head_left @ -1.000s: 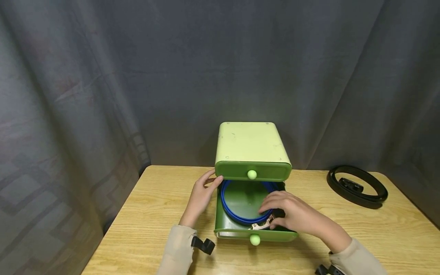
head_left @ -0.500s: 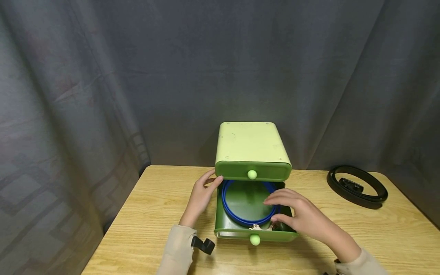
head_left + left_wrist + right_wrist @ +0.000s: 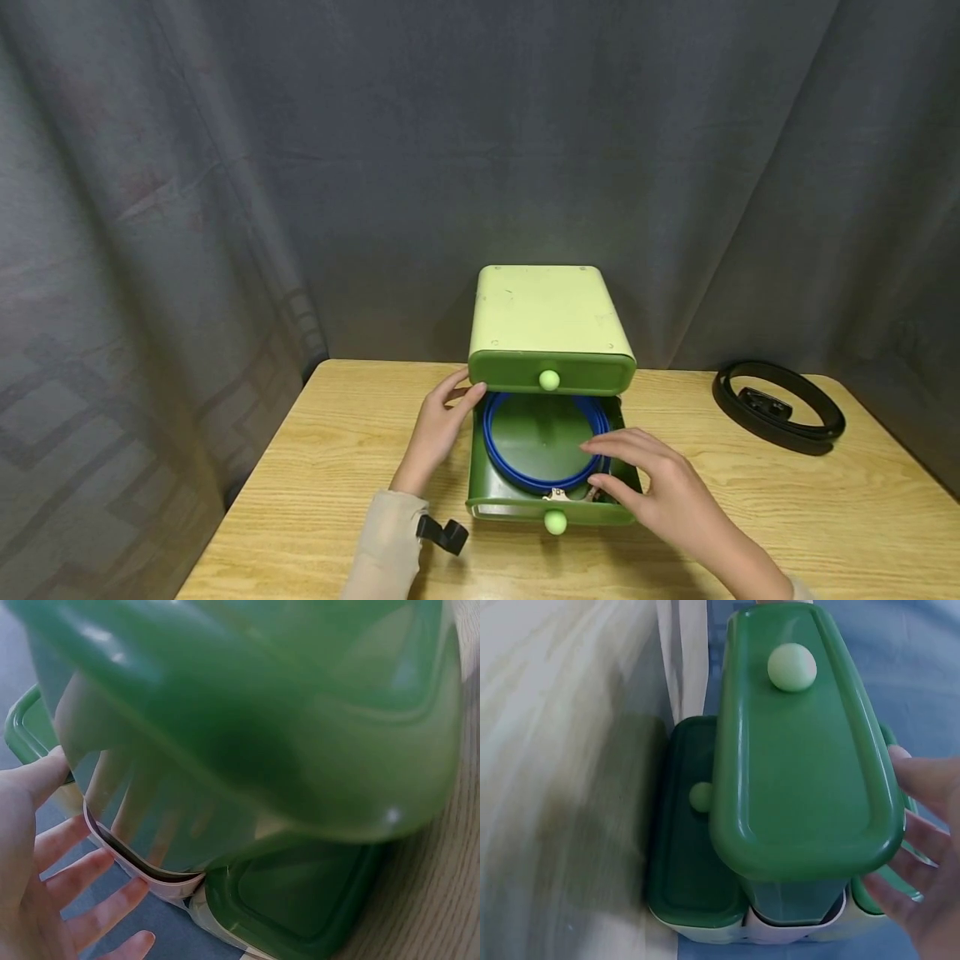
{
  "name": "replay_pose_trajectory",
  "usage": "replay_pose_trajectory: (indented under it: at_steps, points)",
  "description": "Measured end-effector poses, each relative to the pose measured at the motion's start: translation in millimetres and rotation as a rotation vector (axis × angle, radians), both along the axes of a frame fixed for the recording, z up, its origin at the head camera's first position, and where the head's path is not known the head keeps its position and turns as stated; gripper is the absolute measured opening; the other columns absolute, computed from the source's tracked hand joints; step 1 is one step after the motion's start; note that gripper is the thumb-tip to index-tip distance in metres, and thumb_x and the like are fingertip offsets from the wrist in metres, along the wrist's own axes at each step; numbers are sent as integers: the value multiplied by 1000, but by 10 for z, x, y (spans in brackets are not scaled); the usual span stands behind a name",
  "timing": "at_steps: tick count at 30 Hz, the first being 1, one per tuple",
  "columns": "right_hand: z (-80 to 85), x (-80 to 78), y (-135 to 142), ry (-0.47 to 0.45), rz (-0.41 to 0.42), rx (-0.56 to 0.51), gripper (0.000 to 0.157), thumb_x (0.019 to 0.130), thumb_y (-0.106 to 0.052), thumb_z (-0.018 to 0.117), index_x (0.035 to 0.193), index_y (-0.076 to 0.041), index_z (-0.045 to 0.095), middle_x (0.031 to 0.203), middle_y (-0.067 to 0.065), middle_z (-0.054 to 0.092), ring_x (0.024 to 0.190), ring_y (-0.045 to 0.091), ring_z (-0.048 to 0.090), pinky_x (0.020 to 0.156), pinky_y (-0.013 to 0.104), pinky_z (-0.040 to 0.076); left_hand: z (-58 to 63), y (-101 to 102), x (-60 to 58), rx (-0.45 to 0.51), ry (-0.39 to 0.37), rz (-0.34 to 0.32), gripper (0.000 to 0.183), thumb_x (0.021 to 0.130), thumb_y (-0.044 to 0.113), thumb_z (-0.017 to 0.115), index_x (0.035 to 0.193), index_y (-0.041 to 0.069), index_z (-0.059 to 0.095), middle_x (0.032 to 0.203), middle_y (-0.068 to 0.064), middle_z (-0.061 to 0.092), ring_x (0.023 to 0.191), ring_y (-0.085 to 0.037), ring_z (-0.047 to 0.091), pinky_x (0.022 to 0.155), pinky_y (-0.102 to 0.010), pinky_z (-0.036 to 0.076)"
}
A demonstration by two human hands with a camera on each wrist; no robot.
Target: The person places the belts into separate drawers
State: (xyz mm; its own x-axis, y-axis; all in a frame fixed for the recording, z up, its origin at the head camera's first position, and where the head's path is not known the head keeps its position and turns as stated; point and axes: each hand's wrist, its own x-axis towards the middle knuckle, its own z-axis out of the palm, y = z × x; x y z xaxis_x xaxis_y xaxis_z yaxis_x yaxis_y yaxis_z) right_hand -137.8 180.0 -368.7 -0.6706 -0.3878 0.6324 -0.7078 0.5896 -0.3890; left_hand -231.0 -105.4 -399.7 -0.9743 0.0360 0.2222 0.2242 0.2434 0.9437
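A coiled blue belt (image 3: pixel 534 484) lies in the pulled-out middle drawer (image 3: pixel 510 510) of a small green drawer cabinet (image 3: pixel 551 308). Its metal buckle (image 3: pixel 557 496) sits against the inside of the drawer front. My left hand (image 3: pixel 442 421) rests against the cabinet's left side, the thumb at the corner of the top drawer. Over the drawer's right side is my right hand (image 3: pixel 663 479), its thumb and fingers apart and nothing between them. Whether its fingertips touch the belt I cannot tell. The drawer front (image 3: pixel 810 757) hides the belt in the right wrist view.
A coiled black belt (image 3: pixel 776 430) lies on the wooden table (image 3: pixel 337 450) at the far right. Below the pulled-out drawer, a lower drawer (image 3: pixel 694 847) is pushed in. A grey curtain (image 3: pixel 525 167) hangs behind the table.
My right hand has released the belt near its buckle and drawn back slightly to the right, its fingers spreading. The buckle has settled by the drawer front. My left hand stays put.
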Motion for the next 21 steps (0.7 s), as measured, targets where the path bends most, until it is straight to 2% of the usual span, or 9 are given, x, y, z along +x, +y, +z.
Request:
replay_pose_trajectory:
  at_steps: [15, 21]
  points:
    - [-55, 166, -93, -16, -76, -143, 55, 69, 3, 86, 114, -24, 73, 112, -6, 68, 105, 10, 62, 94, 8, 40, 7, -6, 0, -2, -10, 10, 53, 94, 45, 65, 140, 19, 58, 143, -4, 53, 120, -27, 57, 95, -48, 49]
    - [-104, 211, -116, 25, -42, -182, 57, 67, 7, 86, 116, -19, 73, 112, -1, 69, 107, 9, 62, 96, 10, 41, 2, -3, -2, -9, 1, 4, 54, 95, 47, 64, 140, 17, 58, 143, -5, 53, 120, -27, 57, 95, -48, 49]
